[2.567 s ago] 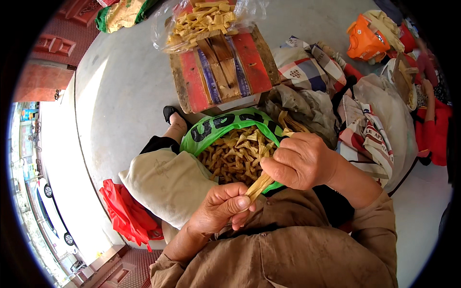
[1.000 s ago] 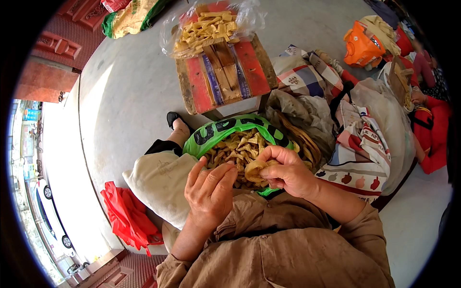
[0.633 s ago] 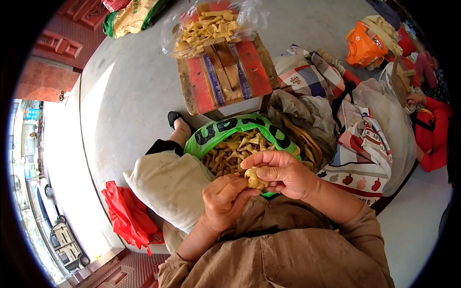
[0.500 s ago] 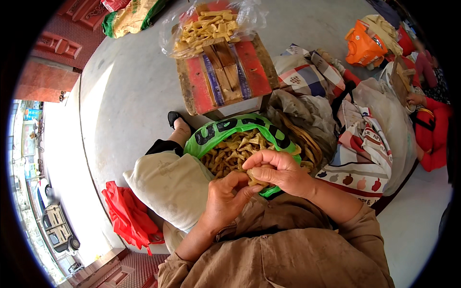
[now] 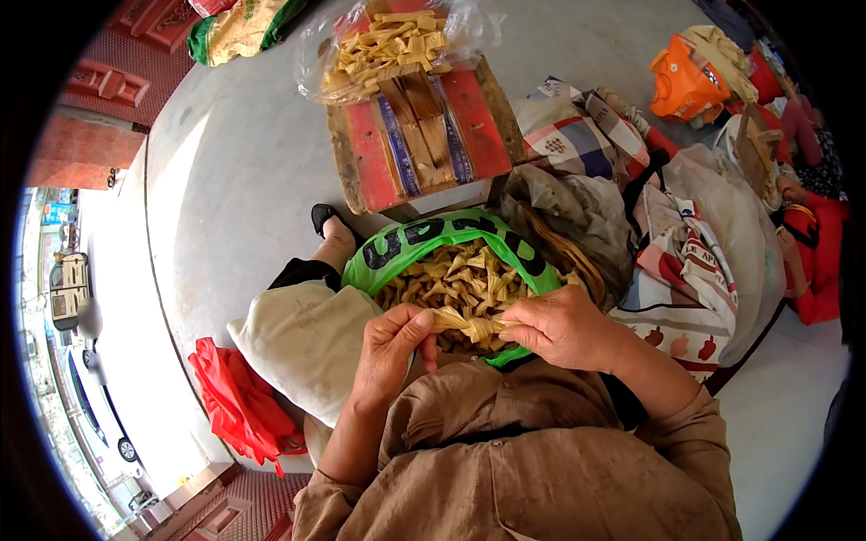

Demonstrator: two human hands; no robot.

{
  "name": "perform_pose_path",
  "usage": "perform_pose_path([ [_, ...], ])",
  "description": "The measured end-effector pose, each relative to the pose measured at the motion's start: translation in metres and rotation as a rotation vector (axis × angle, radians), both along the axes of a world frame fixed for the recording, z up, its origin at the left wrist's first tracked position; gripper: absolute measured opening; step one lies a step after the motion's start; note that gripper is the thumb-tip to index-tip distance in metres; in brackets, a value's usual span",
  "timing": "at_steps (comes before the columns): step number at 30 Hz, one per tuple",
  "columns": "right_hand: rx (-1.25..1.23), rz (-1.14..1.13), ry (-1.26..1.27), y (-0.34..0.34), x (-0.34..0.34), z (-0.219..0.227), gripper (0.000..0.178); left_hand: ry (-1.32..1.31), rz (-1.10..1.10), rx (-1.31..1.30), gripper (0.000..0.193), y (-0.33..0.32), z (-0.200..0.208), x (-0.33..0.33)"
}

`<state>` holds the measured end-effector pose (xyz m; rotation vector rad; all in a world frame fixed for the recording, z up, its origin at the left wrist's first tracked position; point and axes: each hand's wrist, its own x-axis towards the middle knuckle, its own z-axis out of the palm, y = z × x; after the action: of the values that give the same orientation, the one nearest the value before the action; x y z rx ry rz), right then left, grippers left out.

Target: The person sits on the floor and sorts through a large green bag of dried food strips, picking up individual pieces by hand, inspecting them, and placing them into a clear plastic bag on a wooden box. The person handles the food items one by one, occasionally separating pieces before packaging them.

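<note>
A pale yellow strip with a knot in its middle, which looks like tofu skin [image 5: 473,326], is stretched between my hands. My left hand [image 5: 393,344] pinches one end between thumb and fingers. The other end is gripped by my right hand [image 5: 561,330]. Just beyond them lies a green bag [image 5: 397,251] with black lettering, its mouth wide, full of similar knotted pieces [image 5: 478,275]. Both hands are over the near rim of this bag.
Ahead stands a red wooden stool [image 5: 361,158] bearing a wooden block [image 5: 417,117] and a clear bag of flat yellow strips [image 5: 383,54]. A red bag [image 5: 236,401] lies left. Patterned cloths [image 5: 672,279] and another person's red sleeve [image 5: 816,261] are at right.
My hands have moved apart, and the knotted strip is now pulled out straight between them. Before, they were close together with fingers bunched over it.
</note>
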<state>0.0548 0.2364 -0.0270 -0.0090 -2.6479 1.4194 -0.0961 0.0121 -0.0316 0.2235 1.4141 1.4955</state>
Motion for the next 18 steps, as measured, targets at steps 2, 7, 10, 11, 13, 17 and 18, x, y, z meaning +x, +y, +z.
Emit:
perform_pose_path([
  [2, 0.185, 0.005, 0.134, 0.000, 0.000, -0.001, 0.019, 0.349, 0.090, -0.062, 0.030, -0.001, -0.003, -0.003],
  [7, 0.408, 0.117, 0.227, -0.006, -0.008, 0.008, 0.021, 1.429, -0.588, -0.077, 0.050, 0.026, 0.048, -0.006],
  [10, 0.433, 0.229, 0.193, -0.010, -0.011, 0.019, 0.017, 1.595, -0.756, -0.028, 0.036, 0.027, 0.027, 0.007],
  [11, 0.390, 0.271, 0.161, -0.010, -0.007, 0.016, 0.017, 1.522, -0.820, -0.002, 0.028, 0.024, 0.025, 0.006],
  [13, 0.307, 0.354, 0.092, -0.009, 0.006, 0.001, 0.017, 1.515, -0.832, 0.041, 0.022, 0.014, 0.027, 0.015],
  [17, 0.049, 0.389, -0.060, 0.002, 0.020, 0.012, 0.022, 1.581, -0.789, 0.063, 0.019, 0.004, 0.039, 0.011],
  [18, 0.055, 0.408, -0.052, 0.004, 0.018, 0.015, 0.025, 1.576, -0.806, 0.069, 0.021, 0.003, 0.038, 0.008],
])
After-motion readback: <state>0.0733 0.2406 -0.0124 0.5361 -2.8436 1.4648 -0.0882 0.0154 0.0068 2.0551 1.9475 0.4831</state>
